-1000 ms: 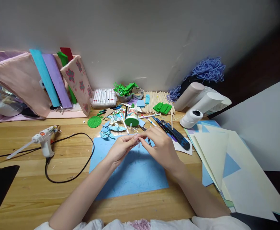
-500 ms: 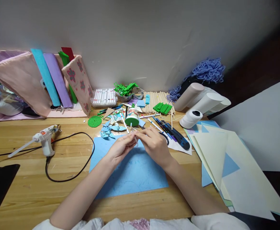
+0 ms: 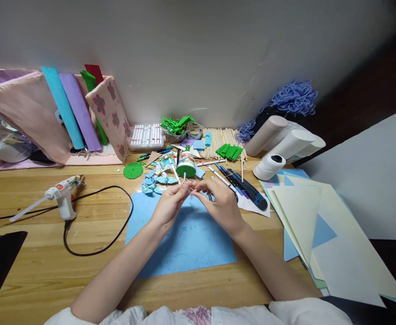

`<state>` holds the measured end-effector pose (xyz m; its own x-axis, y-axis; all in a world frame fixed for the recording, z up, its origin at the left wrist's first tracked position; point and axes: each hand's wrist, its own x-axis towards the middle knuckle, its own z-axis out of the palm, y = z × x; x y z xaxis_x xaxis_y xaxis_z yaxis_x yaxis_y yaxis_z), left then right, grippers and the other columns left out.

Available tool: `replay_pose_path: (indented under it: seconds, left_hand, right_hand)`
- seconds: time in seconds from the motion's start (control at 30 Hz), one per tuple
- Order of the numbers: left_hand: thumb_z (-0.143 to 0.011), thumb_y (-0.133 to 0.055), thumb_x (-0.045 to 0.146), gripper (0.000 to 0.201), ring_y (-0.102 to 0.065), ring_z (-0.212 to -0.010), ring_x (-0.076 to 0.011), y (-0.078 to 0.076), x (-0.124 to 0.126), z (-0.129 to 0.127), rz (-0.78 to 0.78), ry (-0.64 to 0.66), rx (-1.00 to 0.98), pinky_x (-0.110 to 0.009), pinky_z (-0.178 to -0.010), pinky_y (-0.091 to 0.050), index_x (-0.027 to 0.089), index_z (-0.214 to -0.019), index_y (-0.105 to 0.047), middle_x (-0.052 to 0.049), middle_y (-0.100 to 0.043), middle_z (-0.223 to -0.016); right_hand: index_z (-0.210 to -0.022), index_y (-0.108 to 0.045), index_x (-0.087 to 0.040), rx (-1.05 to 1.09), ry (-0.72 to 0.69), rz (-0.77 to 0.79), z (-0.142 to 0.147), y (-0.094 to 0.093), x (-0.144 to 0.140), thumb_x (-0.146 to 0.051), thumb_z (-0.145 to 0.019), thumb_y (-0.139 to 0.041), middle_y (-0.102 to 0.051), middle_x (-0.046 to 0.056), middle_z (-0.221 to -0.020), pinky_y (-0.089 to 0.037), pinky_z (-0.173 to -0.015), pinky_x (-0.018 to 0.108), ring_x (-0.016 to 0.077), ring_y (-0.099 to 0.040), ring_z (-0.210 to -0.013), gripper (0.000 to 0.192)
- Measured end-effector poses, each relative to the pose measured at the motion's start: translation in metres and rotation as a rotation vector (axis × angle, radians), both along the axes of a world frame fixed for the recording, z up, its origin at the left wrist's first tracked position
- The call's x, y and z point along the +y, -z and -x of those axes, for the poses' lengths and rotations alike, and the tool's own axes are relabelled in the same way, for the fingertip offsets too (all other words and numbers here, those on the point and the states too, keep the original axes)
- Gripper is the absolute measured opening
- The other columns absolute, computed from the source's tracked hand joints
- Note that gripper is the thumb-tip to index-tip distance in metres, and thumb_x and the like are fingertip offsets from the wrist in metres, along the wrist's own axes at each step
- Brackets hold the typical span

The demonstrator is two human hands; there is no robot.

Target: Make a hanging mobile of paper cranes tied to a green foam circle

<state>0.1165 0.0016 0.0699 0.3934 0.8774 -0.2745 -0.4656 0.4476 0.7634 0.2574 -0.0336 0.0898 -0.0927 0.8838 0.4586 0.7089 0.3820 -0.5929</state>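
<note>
While both hands meet over the far edge of the blue sheet [image 3: 184,239], a small pale piece [image 3: 190,192], thin and partly hidden by fingertips, is pinched between them. The left hand [image 3: 169,208] is closed to a fine pinch, thumb against forefinger, on the piece's near-left end; the right hand [image 3: 220,203] is likewise curled, its fingertips [image 3: 198,186] gripping from the opposite side, the other fingers loosely bent. Exactly what the piece is cannot be told: it looks like a slim loop of wire or a short stick end, too small to make out.

It should handle as very light and slender, likely to bend or slip if squeezed hard, so a fingertip pinch close to its ends, as now, seems the right hold; a whole-hand grasp would hide and crush it. Dropped, it would be hard to find among the clutter.

Just beyond the fingertips stands a green-rimmed cup [image 3: 186,163], with blue folded paper [image 3: 154,182] beyond the left hand and dark pens [image 3: 243,187] just past the right hand. Well off to the left hand's side lies a glue gun [image 3: 60,196] with its black cord [image 3: 98,246] looping on the wooden surface [image 3: 31,275]. Off to the right hand's side lies a stack of pale paper [image 3: 319,225], and a white roll [image 3: 269,166] stands beyond it.
</note>
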Motion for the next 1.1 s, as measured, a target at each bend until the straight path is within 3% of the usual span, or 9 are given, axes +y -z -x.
replay_pose_path:
  seconds: [0.17, 0.43, 0.6, 0.67, 0.77, 0.93, 1.1]
  left_hand:
    - [-0.073, -0.068, 0.019, 0.005, -0.065, -0.076, -0.0098, -0.011, 0.007, 0.001, 0.175, -0.204, -0.176, -0.023, -0.086, -0.046, 0.014, -0.074, -0.069, -0.002, -0.071, -0.074]
    - [-0.086, -0.05, 0.014, 0.018, -0.065, -0.068, -0.0072, -0.047, 0.017, -0.004, 0.27, -0.293, -0.297, -0.026, -0.089, -0.047, 0.016, -0.078, -0.066, 0.002, -0.066, -0.065]
    - [-0.09, -0.042, 0.015, 0.024, -0.064, -0.066, -0.0055, -0.059, 0.019, -0.012, 0.269, -0.269, -0.377, -0.024, -0.088, -0.047, 0.018, -0.089, -0.066, 0.004, -0.065, -0.063]
    - [-0.091, -0.04, 0.015, 0.026, -0.064, -0.064, -0.0051, -0.061, 0.018, -0.015, 0.248, -0.246, -0.414, -0.022, -0.084, -0.048, 0.017, -0.088, -0.066, 0.003, -0.065, -0.062]
    - [-0.091, -0.039, 0.015, 0.028, -0.064, -0.065, -0.0052, -0.063, 0.018, -0.021, 0.235, -0.231, -0.449, -0.021, -0.082, -0.049, 0.016, -0.088, -0.066, 0.002, -0.066, -0.063]
    - [-0.091, -0.039, 0.014, 0.028, -0.063, -0.065, -0.0046, -0.065, 0.019, -0.024, 0.253, -0.295, -0.435, -0.023, -0.089, -0.046, 0.017, -0.094, -0.066, 0.004, -0.066, -0.064]
    - [-0.091, -0.039, 0.014, 0.03, -0.064, -0.069, -0.0052, -0.063, 0.024, -0.018, 0.26, -0.339, -0.455, -0.024, -0.091, -0.045, 0.017, -0.08, -0.066, 0.004, -0.066, -0.064]
  right_hand:
    - [-0.081, -0.061, -0.02, 0.232, -0.014, 0.143, 0.003, -0.001, 0.002, -0.023, -0.078, -0.062, -0.066, 0.001, -0.077, -0.048, -0.067, 0.027, 0.0149, -0.061, -0.072, 0.004]
    - [-0.079, -0.062, -0.019, 0.402, -0.041, 0.342, 0.003, 0.002, 0.004, -0.029, -0.079, -0.06, -0.066, 0.002, -0.077, -0.05, -0.066, 0.028, 0.0155, -0.062, -0.074, 0.01]
    - [-0.104, -0.049, -0.02, 0.669, -0.03, 0.347, 0.0, 0.002, 0.005, -0.04, -0.078, -0.058, -0.057, 0.008, -0.109, -0.053, -0.057, 0.026, 0.0138, -0.062, -0.073, 0.034]
    - [-0.114, -0.044, -0.022, 0.639, -0.06, 0.329, 0.001, 0.0, 0.004, -0.041, -0.077, -0.059, -0.05, 0.01, -0.121, -0.052, -0.056, 0.025, 0.0139, -0.062, -0.077, 0.044]
    - [-0.118, -0.047, -0.022, 0.43, -0.078, 0.316, 0.004, -0.003, 0.002, -0.038, -0.078, -0.061, -0.056, 0.009, -0.114, -0.049, -0.06, 0.025, 0.015, -0.059, -0.079, 0.046]
    - [-0.088, -0.059, -0.018, 0.201, -0.056, 0.25, 0.006, -0.007, 0.0, -0.026, -0.085, -0.052, -0.063, 0.002, -0.081, -0.042, -0.066, 0.025, 0.0147, -0.055, -0.074, 0.011]
    - [-0.08, -0.059, -0.018, 0.178, -0.037, 0.25, 0.002, -0.013, -0.001, -0.025, -0.09, -0.043, -0.057, 0.0, -0.068, -0.039, -0.063, 0.023, 0.0134, -0.055, -0.069, 0.02]
